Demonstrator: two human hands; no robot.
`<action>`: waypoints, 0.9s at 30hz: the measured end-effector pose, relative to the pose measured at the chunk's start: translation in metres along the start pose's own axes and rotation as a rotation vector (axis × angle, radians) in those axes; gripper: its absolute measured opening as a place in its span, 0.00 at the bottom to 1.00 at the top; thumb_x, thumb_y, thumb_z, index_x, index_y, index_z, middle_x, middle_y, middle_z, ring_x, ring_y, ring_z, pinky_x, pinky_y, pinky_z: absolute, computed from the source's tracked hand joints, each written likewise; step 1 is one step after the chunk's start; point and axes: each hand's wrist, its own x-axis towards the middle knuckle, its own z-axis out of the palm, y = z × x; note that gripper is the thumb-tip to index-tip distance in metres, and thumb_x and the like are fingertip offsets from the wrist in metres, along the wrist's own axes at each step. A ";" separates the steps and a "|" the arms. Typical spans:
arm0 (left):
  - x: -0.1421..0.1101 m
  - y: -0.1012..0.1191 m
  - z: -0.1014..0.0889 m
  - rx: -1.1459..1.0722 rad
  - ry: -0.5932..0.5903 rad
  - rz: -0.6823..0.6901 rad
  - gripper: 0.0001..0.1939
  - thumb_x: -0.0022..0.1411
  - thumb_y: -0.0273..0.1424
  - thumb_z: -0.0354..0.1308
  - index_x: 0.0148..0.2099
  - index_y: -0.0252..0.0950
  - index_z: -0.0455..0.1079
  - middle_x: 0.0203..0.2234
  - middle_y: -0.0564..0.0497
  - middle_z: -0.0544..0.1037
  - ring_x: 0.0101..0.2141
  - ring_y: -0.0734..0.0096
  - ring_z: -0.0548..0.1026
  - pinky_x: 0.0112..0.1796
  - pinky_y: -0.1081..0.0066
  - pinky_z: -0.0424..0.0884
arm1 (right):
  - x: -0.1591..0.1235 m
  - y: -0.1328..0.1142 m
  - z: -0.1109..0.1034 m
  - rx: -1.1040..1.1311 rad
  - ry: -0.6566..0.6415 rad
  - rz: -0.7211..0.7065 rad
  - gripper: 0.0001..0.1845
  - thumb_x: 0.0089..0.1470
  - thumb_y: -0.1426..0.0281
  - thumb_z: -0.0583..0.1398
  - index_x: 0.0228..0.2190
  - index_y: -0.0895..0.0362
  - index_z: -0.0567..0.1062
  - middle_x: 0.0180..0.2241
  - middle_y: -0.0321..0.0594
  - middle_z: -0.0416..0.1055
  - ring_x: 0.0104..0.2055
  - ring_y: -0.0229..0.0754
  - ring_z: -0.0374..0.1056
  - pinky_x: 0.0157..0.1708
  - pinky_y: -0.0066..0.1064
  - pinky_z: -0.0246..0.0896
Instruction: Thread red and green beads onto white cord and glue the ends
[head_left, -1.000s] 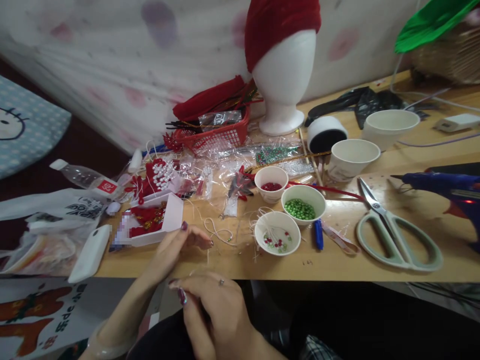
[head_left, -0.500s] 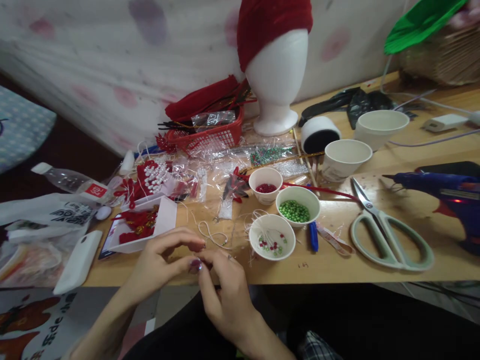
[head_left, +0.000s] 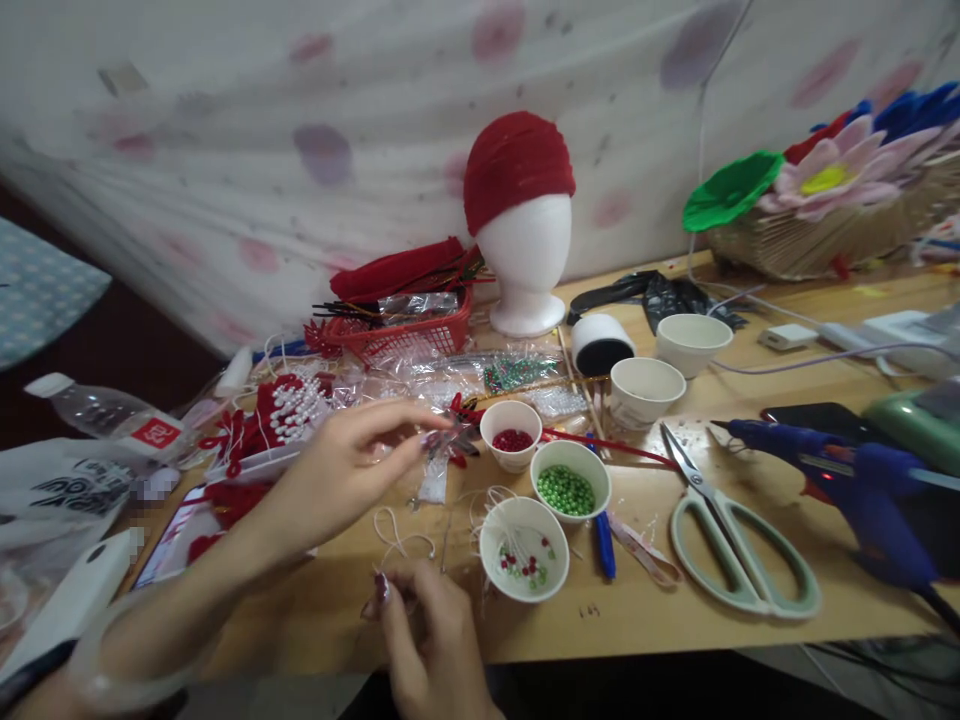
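My left hand (head_left: 367,465) is stretched forward over the table, thumb and index finger apart. Its fingertips are at a small heap of red and dark leaf-like pieces (head_left: 466,432); whether they touch it is unclear. Close to the table's front edge, my right hand (head_left: 429,635) is closed, its thumb against the curled fingers. Whatever is pinched there is too small to make out. Just beyond lies a loop of white cord (head_left: 397,540). To the right stand a cup of red beads (head_left: 512,455), a cup of green beads (head_left: 570,452) and a cup with strung beads (head_left: 499,590).
Green-handled scissors (head_left: 739,560) and a blue glue gun (head_left: 840,455) lie at the right. Behind are a red basket (head_left: 409,340) and a white foam head (head_left: 529,250) in a red cap. A plastic bottle (head_left: 109,415) lies at the left.
My left hand has left my right hand and reached forward to the red and dark pieces. My right hand stays closed near the front edge. The view has tilted up.
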 end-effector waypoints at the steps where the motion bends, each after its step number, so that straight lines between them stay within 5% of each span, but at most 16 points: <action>1: 0.016 0.005 0.004 0.074 -0.064 0.072 0.12 0.66 0.29 0.53 0.46 0.40 0.77 0.39 0.49 0.81 0.37 0.69 0.77 0.35 0.72 0.70 | 0.001 -0.001 -0.001 0.011 -0.003 0.002 0.09 0.62 0.71 0.54 0.35 0.56 0.74 0.29 0.39 0.78 0.31 0.39 0.74 0.32 0.26 0.63; 6: 0.084 0.019 0.040 0.500 -0.456 0.274 0.16 0.64 0.26 0.51 0.44 0.41 0.80 0.31 0.48 0.82 0.30 0.66 0.75 0.30 0.70 0.63 | 0.004 -0.003 -0.004 0.037 -0.021 0.012 0.10 0.62 0.69 0.54 0.33 0.57 0.74 0.28 0.40 0.77 0.29 0.39 0.73 0.31 0.26 0.64; 9: 0.106 0.020 0.060 0.550 -0.588 0.327 0.13 0.57 0.24 0.56 0.34 0.42 0.81 0.23 0.50 0.80 0.23 0.69 0.72 0.26 0.70 0.58 | 0.004 -0.005 -0.005 0.032 -0.021 0.034 0.10 0.62 0.70 0.54 0.34 0.57 0.75 0.28 0.40 0.77 0.31 0.39 0.73 0.32 0.26 0.64; 16: 0.111 0.018 0.078 0.637 -0.650 0.310 0.11 0.50 0.21 0.56 0.27 0.35 0.80 0.20 0.44 0.79 0.21 0.65 0.71 0.24 0.68 0.57 | 0.007 -0.012 -0.009 0.032 -0.063 0.030 0.08 0.60 0.73 0.55 0.33 0.58 0.74 0.28 0.39 0.76 0.31 0.38 0.73 0.32 0.25 0.64; 27: 0.113 0.019 0.078 0.640 -0.688 0.302 0.10 0.50 0.22 0.56 0.28 0.36 0.79 0.20 0.46 0.78 0.21 0.66 0.70 0.25 0.68 0.59 | 0.009 -0.014 -0.009 0.064 -0.046 0.007 0.08 0.60 0.74 0.55 0.32 0.57 0.74 0.27 0.38 0.77 0.30 0.37 0.73 0.33 0.24 0.65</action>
